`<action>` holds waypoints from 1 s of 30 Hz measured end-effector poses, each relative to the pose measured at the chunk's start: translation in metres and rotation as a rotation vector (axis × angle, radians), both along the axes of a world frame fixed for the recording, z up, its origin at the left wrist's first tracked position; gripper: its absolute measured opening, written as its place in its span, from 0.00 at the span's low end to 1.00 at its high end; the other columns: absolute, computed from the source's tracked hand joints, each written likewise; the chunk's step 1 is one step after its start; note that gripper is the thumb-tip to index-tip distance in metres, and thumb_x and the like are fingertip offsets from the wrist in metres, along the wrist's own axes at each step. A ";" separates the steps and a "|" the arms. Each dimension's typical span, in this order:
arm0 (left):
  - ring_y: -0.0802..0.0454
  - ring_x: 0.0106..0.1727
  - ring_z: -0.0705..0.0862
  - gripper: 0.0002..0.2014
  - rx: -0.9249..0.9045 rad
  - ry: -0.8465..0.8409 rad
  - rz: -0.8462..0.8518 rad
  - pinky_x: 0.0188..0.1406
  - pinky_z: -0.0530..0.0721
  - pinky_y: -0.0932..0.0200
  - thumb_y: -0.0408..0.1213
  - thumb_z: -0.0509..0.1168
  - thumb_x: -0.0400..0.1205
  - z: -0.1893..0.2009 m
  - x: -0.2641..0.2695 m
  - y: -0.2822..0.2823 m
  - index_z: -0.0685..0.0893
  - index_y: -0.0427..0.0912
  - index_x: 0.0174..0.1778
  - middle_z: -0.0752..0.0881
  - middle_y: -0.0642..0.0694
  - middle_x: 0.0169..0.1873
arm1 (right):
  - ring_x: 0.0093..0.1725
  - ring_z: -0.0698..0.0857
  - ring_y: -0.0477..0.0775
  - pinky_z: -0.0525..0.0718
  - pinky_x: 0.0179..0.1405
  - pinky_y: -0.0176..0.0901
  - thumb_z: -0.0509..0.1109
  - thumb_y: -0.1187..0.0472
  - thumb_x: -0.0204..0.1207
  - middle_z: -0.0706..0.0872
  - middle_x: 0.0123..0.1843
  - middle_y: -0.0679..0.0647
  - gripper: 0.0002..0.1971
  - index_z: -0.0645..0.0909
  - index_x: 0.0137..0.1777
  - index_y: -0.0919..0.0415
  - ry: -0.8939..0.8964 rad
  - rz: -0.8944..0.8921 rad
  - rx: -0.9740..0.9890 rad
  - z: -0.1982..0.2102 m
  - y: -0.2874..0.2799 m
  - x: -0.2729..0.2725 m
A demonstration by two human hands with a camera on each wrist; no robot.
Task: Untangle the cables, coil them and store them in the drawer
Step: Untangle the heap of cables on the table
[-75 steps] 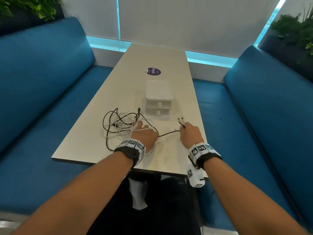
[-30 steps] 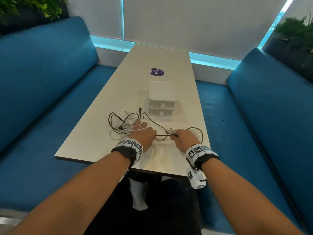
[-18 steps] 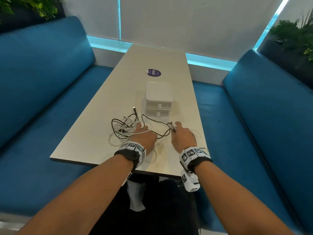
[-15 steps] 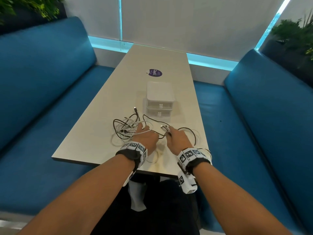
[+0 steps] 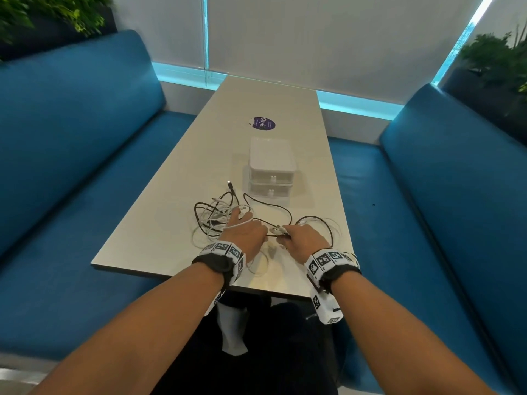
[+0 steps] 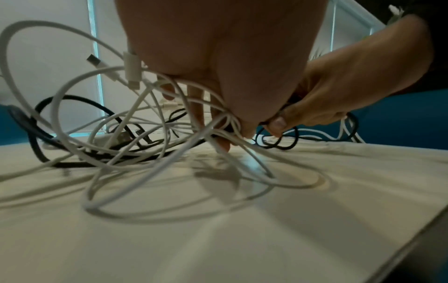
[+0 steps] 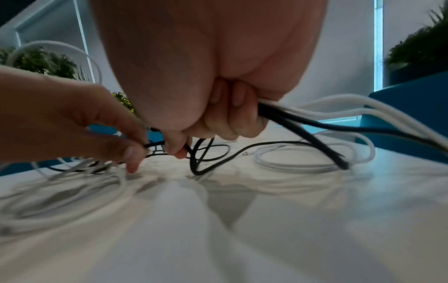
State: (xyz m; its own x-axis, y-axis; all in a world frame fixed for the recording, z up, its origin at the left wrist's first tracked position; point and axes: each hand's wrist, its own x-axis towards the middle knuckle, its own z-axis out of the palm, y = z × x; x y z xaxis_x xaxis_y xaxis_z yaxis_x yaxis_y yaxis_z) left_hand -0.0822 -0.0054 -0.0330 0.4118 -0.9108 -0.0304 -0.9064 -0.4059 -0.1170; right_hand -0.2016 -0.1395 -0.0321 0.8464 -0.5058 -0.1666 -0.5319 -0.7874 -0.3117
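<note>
A tangle of black and white cables (image 5: 216, 216) lies on the pale table (image 5: 159, 223), in front of a small white two-drawer unit (image 5: 271, 169) whose drawers are both closed. My left hand (image 5: 251, 228) pinches strands at the tangle's right edge; the left wrist view shows white cable (image 6: 60, 92) and black cable (image 6: 80, 99) running to its fingertips (image 6: 225, 143). Right beside it, my right hand (image 5: 288, 238) grips a bundle of black cable (image 7: 303, 122) and white cable (image 7: 339, 103) in curled fingers (image 7: 227, 122). Loops (image 5: 322, 223) hang from it to the right.
Blue bench seats (image 5: 71, 166) flank the table on both sides. A round purple sticker (image 5: 263, 124) lies beyond the drawer unit. The table's near edge (image 5: 256, 289) is just below my wrists. Plants (image 5: 496, 61) stand behind the seat backs.
My right hand has come in from the right to meet the left hand, carrying the cable ends. Black and white loops have gathered to its right. The tangle has drawn tighter.
</note>
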 end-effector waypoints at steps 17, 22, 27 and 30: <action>0.39 0.67 0.76 0.11 0.035 -0.121 0.026 0.78 0.56 0.32 0.36 0.63 0.82 -0.001 0.002 0.000 0.86 0.49 0.58 0.87 0.48 0.56 | 0.53 0.87 0.60 0.80 0.46 0.47 0.58 0.59 0.85 0.88 0.54 0.58 0.11 0.79 0.59 0.58 0.099 -0.218 -0.309 0.012 -0.027 -0.017; 0.39 0.67 0.76 0.14 0.081 -0.125 0.020 0.77 0.57 0.34 0.35 0.60 0.83 0.002 -0.005 -0.004 0.85 0.49 0.60 0.86 0.46 0.57 | 0.54 0.85 0.65 0.83 0.48 0.51 0.60 0.50 0.84 0.87 0.52 0.61 0.18 0.74 0.71 0.52 -0.097 -0.104 -0.062 -0.003 0.001 -0.006; 0.41 0.70 0.74 0.12 0.082 -0.066 0.052 0.77 0.57 0.35 0.37 0.61 0.83 0.009 -0.008 -0.005 0.82 0.54 0.60 0.85 0.51 0.56 | 0.47 0.85 0.61 0.80 0.43 0.50 0.63 0.50 0.84 0.87 0.45 0.59 0.13 0.82 0.50 0.59 -0.095 -0.044 0.080 -0.004 0.014 0.005; 0.42 0.69 0.74 0.12 0.077 -0.028 0.046 0.76 0.57 0.33 0.35 0.63 0.81 0.010 -0.007 -0.004 0.82 0.54 0.57 0.85 0.51 0.54 | 0.46 0.84 0.60 0.83 0.45 0.51 0.63 0.47 0.84 0.87 0.45 0.58 0.15 0.81 0.51 0.58 -0.077 -0.048 0.082 -0.008 0.010 0.004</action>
State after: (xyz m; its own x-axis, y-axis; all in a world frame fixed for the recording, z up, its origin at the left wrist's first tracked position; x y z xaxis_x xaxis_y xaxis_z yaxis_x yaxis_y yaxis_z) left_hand -0.0893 -0.0099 -0.0226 0.4545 -0.8865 -0.0875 -0.8832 -0.4356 -0.1740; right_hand -0.1973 -0.1298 -0.0399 0.8336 -0.5330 -0.1449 -0.5401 -0.7319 -0.4155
